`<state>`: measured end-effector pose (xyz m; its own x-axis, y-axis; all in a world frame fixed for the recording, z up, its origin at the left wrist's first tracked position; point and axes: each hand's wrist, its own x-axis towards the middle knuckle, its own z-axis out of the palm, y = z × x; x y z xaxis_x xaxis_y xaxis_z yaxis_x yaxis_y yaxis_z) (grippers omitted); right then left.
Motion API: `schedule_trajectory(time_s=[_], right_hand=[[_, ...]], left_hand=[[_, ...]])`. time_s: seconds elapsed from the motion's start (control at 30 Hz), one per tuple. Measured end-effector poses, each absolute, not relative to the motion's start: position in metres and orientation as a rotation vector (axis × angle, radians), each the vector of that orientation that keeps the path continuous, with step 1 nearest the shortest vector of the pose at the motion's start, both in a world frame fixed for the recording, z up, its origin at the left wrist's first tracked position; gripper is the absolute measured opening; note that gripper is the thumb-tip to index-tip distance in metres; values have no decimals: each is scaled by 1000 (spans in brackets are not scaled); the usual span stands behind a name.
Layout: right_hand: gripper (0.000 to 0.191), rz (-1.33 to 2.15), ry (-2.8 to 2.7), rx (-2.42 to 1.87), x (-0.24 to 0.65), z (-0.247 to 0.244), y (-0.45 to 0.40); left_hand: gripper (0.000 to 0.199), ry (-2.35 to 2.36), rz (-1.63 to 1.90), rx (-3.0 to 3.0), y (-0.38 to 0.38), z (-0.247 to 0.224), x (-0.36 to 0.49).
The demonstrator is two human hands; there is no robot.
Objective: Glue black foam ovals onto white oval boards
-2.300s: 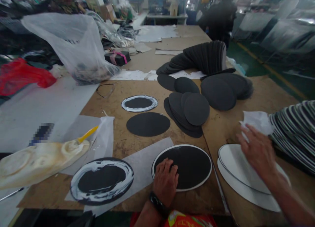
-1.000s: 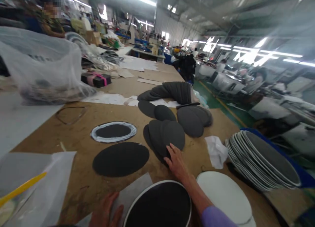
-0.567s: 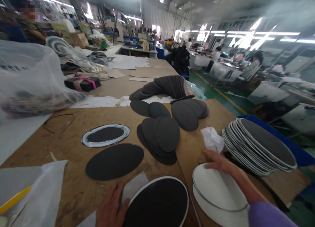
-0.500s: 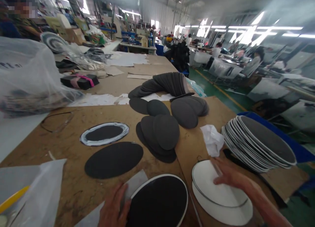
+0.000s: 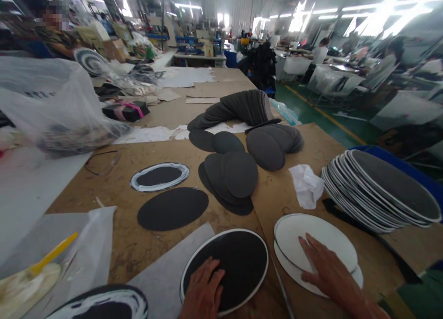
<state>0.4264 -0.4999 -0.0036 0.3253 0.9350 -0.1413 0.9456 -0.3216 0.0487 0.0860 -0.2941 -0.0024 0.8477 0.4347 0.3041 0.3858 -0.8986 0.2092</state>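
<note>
My left hand [image 5: 204, 286] rests on a black oval piece with a white rim [image 5: 242, 263], its fingers lying on the dark face. To the right, my right hand [image 5: 323, 266] lies with fingers spread on the upper of two white oval pieces [image 5: 332, 236], which overlap. Sheer white paper [image 5: 169, 254] lies left of the black oval. A dark oval with a ring of smeared white paste [image 5: 107, 300] shows partly at the bottom edge. Beyond it are a plain black oval [image 5: 173, 208] and another paste-ringed oval [image 5: 159, 176].
Overlapping dark ovals [image 5: 238, 174] and a fanned row [image 5: 242, 107] lie farther back. A tall stack of white-edged ovals [image 5: 380, 190] leans at right, near crumpled white paper [image 5: 306, 185]. At left are a yellow spatula [image 5: 55, 252] and a plastic bag [image 5: 51, 102].
My left hand has moved from the black oval's left edge onto its face. My right hand has flattened on the white oval. The view has shifted, bringing the nearer paste-ringed oval into sight.
</note>
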Motion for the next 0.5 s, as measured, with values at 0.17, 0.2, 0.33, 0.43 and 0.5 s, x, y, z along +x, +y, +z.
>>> schedule_trajectory(time_s=[0.17,0.2,0.33,0.43,0.5], right_hand=[[44,63,2042,2340,432,-20,-512],[39,68,2104,2326,437,-19,-515],[39,255,2140,2473,444,8,-521],[51,334,2030,2603,408,33,-498],[50,179,2202,2543,358,40,-472]], left_hand=[[36,585,597,2888,-290,-9,86],[35,597,592,2857,-291,-8,86],[26,785,486,2486,-301,11,87],[26,950,417,1888,-311,31,86],[46,968,381,1393,-313,41,85]])
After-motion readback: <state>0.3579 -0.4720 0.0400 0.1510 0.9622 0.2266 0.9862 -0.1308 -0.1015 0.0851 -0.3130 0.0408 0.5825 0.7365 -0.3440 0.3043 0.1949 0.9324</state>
